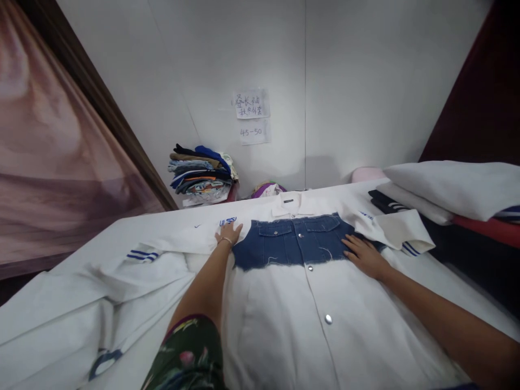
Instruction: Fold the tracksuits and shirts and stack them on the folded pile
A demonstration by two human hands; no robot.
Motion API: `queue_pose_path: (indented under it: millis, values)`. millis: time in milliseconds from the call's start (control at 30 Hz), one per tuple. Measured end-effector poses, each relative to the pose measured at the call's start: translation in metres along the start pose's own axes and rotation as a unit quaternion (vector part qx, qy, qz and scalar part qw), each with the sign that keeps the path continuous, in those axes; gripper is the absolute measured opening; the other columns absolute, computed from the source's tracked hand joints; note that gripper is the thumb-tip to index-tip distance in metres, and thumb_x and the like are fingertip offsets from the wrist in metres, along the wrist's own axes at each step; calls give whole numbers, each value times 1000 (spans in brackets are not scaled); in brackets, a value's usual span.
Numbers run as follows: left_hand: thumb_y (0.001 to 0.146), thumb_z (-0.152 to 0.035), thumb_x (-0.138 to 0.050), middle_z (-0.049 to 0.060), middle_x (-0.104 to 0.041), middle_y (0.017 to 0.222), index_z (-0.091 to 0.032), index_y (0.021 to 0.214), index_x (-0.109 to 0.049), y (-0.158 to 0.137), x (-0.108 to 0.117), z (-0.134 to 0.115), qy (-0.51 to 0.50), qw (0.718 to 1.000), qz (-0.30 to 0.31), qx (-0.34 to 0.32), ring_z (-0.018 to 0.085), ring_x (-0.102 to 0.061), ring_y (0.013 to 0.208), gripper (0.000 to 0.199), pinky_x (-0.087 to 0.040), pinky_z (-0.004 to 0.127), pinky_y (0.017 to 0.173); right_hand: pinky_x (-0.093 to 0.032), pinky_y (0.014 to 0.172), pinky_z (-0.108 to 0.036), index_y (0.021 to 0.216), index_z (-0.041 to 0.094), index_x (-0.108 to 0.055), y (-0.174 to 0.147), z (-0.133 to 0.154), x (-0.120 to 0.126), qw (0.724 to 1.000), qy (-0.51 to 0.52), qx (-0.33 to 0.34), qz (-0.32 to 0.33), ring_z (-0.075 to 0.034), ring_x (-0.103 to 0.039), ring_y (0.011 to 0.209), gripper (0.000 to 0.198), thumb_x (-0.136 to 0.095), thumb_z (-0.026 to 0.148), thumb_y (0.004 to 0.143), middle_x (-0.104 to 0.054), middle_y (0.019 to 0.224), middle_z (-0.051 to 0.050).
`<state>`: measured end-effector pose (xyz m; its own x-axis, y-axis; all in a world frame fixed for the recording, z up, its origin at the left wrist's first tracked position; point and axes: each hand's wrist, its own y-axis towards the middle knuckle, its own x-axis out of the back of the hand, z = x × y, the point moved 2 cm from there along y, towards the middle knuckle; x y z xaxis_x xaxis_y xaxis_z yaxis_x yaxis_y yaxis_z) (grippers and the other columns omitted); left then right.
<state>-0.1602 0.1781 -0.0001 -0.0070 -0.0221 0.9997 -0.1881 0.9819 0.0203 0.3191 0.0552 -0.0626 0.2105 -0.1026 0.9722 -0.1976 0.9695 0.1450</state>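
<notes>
A white jacket [280, 319] with a blue denim chest panel [280, 241] and metal snap buttons lies spread front up, its collar pointing away from me. My left hand [228, 234] rests on the jacket at the shoulder of the left-hand sleeve, fingers stretched out. On the opposite side my right hand [365, 255] lies flat at the edge of the denim panel, fingers spread. The left-hand sleeve [174, 238] reaches out sideways to a blue-striped cuff. Toward the right, the other sleeve [400, 230] is bent, with its striped cuff showing.
Another white garment [81, 309] with blue trim lies at the left. Folded clothes [203, 170] are stacked at the back left. More garments [450, 189] are piled at the right edge. Handwritten paper signs [252, 104] hang on the wall, and a pink curtain [60, 141] is at the left.
</notes>
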Motion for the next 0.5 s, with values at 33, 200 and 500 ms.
queue_pose_path:
  millis: [33, 200, 500]
  values:
    - [91, -53, -16, 11, -32, 149, -25, 140, -37, -8, 5, -3, -9, 1000, -10, 2, 29, -28, 137, 60, -27, 57, 104, -21, 111, -48, 138, 23, -43, 0, 1, 1, 1000, 2, -1, 2, -24, -28, 137, 57, -28, 52, 92, -34, 148, -6]
    - [90, -55, -28, 6, -25, 152, -24, 140, -39, -82, 13, -42, -27, 988, -35, -150, 25, -16, 141, 59, -12, 52, 112, -19, 111, -47, 140, 20, -41, 0, 5, 8, 1000, -1, -8, 26, -25, -25, 138, 57, -26, 50, 93, -31, 150, -7]
    - [90, -56, -28, 6, -15, 155, -25, 144, -30, -151, -20, -66, -26, 971, 87, -221, 25, -12, 142, 62, -13, 54, 111, -19, 110, -53, 139, 20, -42, 1, 21, 30, 995, 39, -49, 78, -29, -21, 139, 56, -35, 49, 91, -29, 150, -10]
